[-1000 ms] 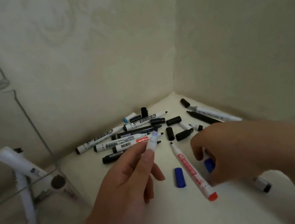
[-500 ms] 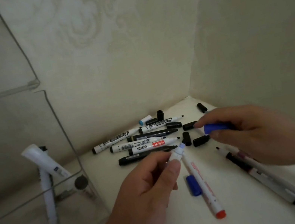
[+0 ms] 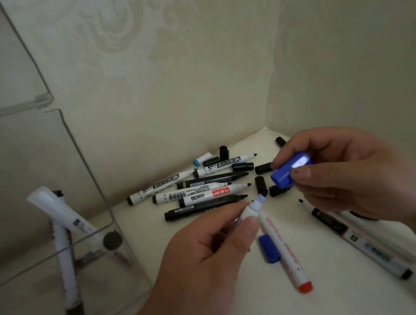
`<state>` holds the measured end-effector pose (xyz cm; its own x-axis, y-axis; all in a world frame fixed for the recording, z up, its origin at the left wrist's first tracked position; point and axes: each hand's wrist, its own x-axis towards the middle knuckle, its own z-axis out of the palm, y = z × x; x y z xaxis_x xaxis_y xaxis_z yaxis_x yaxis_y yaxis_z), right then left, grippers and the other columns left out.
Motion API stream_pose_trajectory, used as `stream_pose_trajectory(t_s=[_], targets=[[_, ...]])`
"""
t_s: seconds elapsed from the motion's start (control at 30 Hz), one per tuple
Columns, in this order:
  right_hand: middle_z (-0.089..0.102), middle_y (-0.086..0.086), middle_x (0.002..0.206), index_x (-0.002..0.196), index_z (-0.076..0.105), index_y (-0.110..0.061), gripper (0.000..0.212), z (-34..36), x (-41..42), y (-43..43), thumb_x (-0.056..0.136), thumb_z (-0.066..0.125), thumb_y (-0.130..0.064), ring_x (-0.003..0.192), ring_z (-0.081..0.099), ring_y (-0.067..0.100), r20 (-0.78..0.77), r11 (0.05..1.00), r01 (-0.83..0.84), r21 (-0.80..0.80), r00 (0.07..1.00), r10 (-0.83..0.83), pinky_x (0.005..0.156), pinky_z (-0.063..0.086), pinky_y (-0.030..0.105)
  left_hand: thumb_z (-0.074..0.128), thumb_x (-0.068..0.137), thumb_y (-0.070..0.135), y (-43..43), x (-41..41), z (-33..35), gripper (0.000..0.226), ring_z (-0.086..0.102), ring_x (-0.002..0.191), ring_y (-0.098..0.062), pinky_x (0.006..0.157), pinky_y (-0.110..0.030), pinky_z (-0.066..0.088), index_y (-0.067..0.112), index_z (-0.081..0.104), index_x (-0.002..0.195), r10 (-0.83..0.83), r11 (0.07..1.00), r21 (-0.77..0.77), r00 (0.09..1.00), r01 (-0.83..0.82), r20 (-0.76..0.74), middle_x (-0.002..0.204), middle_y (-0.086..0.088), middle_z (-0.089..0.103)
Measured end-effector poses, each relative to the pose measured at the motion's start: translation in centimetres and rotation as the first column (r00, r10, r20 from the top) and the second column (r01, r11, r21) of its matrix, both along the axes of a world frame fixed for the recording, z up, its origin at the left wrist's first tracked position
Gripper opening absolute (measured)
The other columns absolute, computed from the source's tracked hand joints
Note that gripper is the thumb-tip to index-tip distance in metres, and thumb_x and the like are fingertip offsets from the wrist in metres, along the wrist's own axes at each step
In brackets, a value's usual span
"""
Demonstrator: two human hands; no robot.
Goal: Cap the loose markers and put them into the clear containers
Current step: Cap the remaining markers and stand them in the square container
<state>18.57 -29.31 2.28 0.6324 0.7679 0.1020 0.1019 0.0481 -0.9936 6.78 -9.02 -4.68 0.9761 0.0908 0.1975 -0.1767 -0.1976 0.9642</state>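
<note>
I see the left hand [image 3: 206, 263] low in the middle. Its grip pinches a white uncapped marker with a blue tip [image 3: 253, 207] between thumb and forefinger, the tip pointing up and to the right. The right hand [image 3: 344, 177] hovers just beside it, its grip pinching a blue plastic cap [image 3: 290, 170] whose lower end is turned toward the tip. Cap and tip are near each other but apart.

On the cream bench [image 3: 338, 306] below, a second blue cap [image 3: 269, 248] lies just beside a white marker with a red end [image 3: 284, 252]. A row of black and white markers [image 3: 202, 194] and loose black caps [image 3: 260, 183] crowd the wall corner. Two long markers [image 3: 360, 241] lie slantwise toward the right side of the bench.

The clear plastic container [image 3: 39, 263] stands at the left with leaning markers [image 3: 66, 265] inside. There is bare bench between its near corner and my left wrist.
</note>
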Motion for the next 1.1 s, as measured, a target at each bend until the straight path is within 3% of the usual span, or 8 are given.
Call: stream_pose_trajectory(t_s=[0.17,0.33,0.5,0.6,0.67,0.77,0.87,1.1], targets=[[0.052,0.017,0.071,0.102,0.073,-0.014,0.036,-0.3,-0.8,0.5,0.078,0.081,-0.040,0.046,0.031,0.018,0.122,0.992,-0.012,-0.128,0.992,0.028,0.042,0.029,0.025,0.059,0.086,0.053,-0.3,-0.1,0.2,0.022,0.053,0.062,0.002,0.061,-0.011,0.040,0.064,0.066,0.104,-0.004,0.996,0.092,1.000,0.003,0.015,0.076,0.017,0.064],[0.061,0.007,0.068,0.093,0.076,-0.022,0.007,0.4,-1.4,0.4,0.086,0.075,-0.022,0.047,0.043,0.010,0.254,0.964,0.027,-0.266,0.966,0.043,0.044,0.037,0.022,0.060,0.093,0.050,-0.3,-0.2,0.3,0.024,0.061,0.078,0.003,0.071,-0.007,0.041,0.050,0.070,0.115,-0.029,0.984,0.178,0.999,0.025,0.023,0.085,0.023,0.067],[0.067,0.005,0.071,0.093,0.077,-0.009,0.018,1.1,-1.5,-0.4,0.076,0.071,-0.009,0.050,0.054,0.004,0.299,0.976,0.041,-0.212,0.954,0.025,0.049,0.042,0.012,0.056,0.085,0.050,-0.5,-0.3,0.5,0.029,0.061,0.077,0.009,0.070,-0.003,0.039,0.055,0.066,0.112,-0.019,0.991,0.136,0.999,0.015,0.028,0.079,0.033,0.065],[0.069,0.010,0.079,0.096,0.078,-0.021,0.016,1.0,-1.5,-0.4,0.081,0.072,-0.019,0.058,0.059,0.013,0.376,0.965,0.061,-0.253,0.926,0.040,0.053,0.048,0.021,0.056,0.085,0.049,-0.6,-0.3,0.6,0.031,0.058,0.073,0.012,0.068,-0.002,0.038,0.054,0.065,0.114,-0.032,0.990,0.140,0.999,0.027,0.030,0.076,0.035,0.063],[0.069,0.011,0.082,0.098,0.077,-0.027,0.015,0.7,-1.5,-0.2,0.084,0.073,-0.026,0.065,0.061,0.025,0.418,0.950,0.081,-0.302,0.907,0.055,0.056,0.051,0.033,0.057,0.088,0.047,-0.6,-0.2,0.6,0.029,0.058,0.071,0.009,0.067,-0.004,0.038,0.054,0.066,0.114,-0.042,0.986,0.163,0.998,0.035,0.039,0.077,0.031,0.064],[0.070,0.007,0.083,0.099,0.077,-0.026,0.012,0.5,-1.8,0.5,0.088,0.074,-0.024,0.063,0.060,0.012,0.419,0.937,0.076,-0.341,0.905,0.079,0.058,0.048,0.020,0.060,0.095,0.048,-0.4,-0.2,0.2,0.022,0.057,0.070,0.003,0.065,-0.009,0.040,0.054,0.069,0.115,-0.049,0.980,0.194,0.998,0.041,0.039,0.079,0.020,0.066],[0.073,0.001,0.088,0.099,0.076,-0.031,0.013,0.2,-2.1,1.0,0.086,0.074,-0.030,0.078,0.067,0.022,0.441,0.913,0.084,-0.398,0.891,0.110,0.072,0.056,0.036,0.062,0.091,0.051,-0.3,-0.1,0.0,0.025,0.054,0.063,-0.002,0.060,-0.020,0.044,0.052,0.066,0.116,-0.050,0.985,0.168,0.999,0.045,0.023,0.077,0.008,0.067],[0.067,0.000,0.067,0.093,0.077,-0.023,0.007,0.5,-2.4,1.8,0.088,0.072,-0.020,0.044,0.048,0.004,0.336,0.909,0.088,-0.407,0.940,0.060,0.046,0.036,0.010,0.063,0.078,0.052,-0.3,0.0,0.0,0.025,0.049,0.052,-0.001,0.051,-0.018,0.041,0.044,0.069,0.102,-0.020,0.998,0.060,0.999,0.022,-0.028,0.074,0.007,0.069]])
